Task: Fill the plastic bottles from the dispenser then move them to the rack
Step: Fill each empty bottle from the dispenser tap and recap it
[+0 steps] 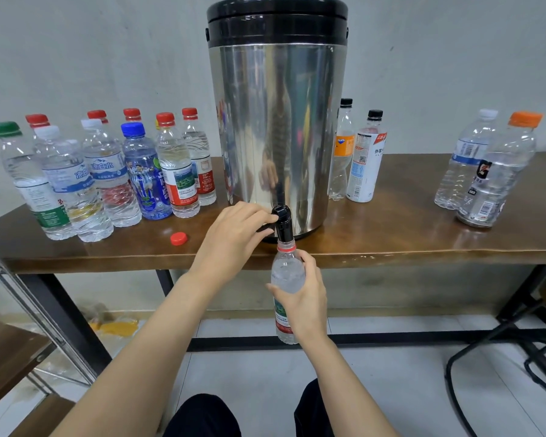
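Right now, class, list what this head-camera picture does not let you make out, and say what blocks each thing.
All in the head view:
1. How full the bottle is; the right hand wraps its middle.
2. Whether the tap is running; the left hand covers its lever, the bottle neck its spout.
3. Water left in the dispenser; its steel wall is opaque.
4. The shelf at lower left; the picture's edge cuts it off.

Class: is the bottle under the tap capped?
No: the bottle meets the tap open-necked, and a red cap lies on the table.
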The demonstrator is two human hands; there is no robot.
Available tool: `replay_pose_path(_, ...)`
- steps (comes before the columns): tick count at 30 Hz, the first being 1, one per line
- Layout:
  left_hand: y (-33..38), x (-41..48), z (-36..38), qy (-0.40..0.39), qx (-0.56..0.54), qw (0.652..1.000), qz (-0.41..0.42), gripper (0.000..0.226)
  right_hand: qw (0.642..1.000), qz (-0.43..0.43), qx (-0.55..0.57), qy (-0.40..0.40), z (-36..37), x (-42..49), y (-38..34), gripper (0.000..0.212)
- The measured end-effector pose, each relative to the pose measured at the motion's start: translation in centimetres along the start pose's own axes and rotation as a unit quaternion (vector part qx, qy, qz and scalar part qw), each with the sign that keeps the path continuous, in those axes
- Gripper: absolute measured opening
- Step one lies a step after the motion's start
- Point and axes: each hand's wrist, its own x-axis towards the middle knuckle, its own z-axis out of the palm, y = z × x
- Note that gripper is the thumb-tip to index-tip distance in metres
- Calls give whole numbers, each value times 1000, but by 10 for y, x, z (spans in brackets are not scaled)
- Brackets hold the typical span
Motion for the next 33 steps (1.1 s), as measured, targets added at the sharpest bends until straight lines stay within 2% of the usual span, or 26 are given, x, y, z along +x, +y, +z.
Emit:
replay_pose_path(14,-2,15,-13,-51,-1,998,42,15,1000,2,13,-2,0,0,0,77)
replay_pose_path(17,1,43,-24,-86,-9,995,44,26,1000,7,15,-3,0,1,0,76)
replay_pose_path(21,6,74,-24,-159,2,987,17,17,1000,8,15,-8,-2,1,0,75)
replay_pose_path(33,14,58,-13,-85,11,995,-52,28,1000,6,-12,-20,-8,0,-1,78)
